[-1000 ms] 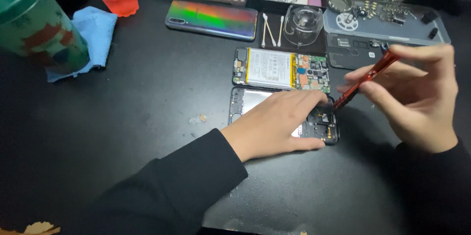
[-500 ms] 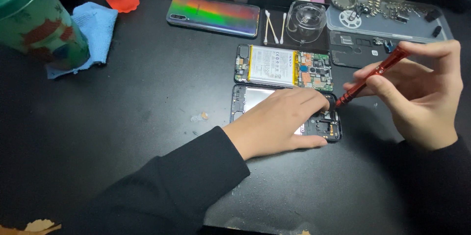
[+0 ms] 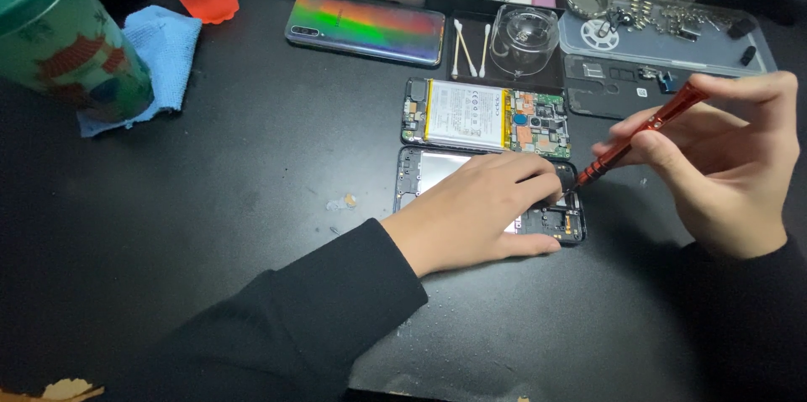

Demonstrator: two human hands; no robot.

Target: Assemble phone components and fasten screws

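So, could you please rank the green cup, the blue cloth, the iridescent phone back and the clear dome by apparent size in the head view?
1. Green cup, though nearness to the camera inflates it.
2. Iridescent phone back and blue cloth look alike.
3. Clear dome.

The opened phone frame (image 3: pixel 538 219) is lying flat on the black bench (image 3: pixel 235 200), long axis running left to right, dark with a pale metal plate showing at its left end; its middle is being covered from above. The red screwdriver (image 3: pixel 640 135) is being held tilted, handle up to the right, tip touching the frame's upper right corner.
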